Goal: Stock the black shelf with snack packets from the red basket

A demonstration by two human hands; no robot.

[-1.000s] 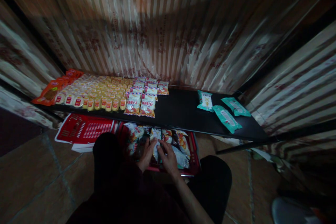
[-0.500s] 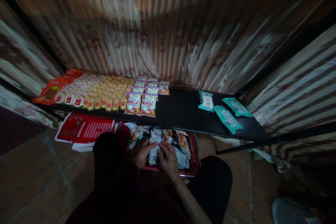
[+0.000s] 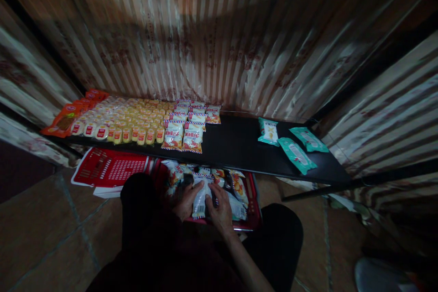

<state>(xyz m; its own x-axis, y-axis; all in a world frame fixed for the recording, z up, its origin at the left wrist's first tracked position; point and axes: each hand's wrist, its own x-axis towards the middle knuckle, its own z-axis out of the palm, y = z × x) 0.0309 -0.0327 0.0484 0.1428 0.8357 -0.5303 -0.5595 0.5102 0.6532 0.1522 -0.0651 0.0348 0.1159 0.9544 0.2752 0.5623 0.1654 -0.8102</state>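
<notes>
Both my hands are over a red basket [image 3: 253, 210] full of snack packets on the floor below a black shelf [image 3: 236, 146]. My left hand [image 3: 187, 198] and my right hand [image 3: 221, 207] grip the two sides of one white snack packet [image 3: 199, 200], fingers closed on it. More packets [image 3: 237, 187] lie in the basket around it. On the shelf stand two rows of the same white and orange packets [image 3: 185, 134], beside many small yellow packets [image 3: 126, 123].
Orange packets [image 3: 66, 118] lie at the shelf's far left, three teal packets [image 3: 294, 146] at its right. An empty red basket [image 3: 109, 169] sits on the tiled floor to the left. Striped curtain walls close in behind and on both sides. My knees flank the basket.
My hands closed on a white packet in the basket and lifted it slightly toward me; the left hand moved from the packets' top edge to the packet's left side.
</notes>
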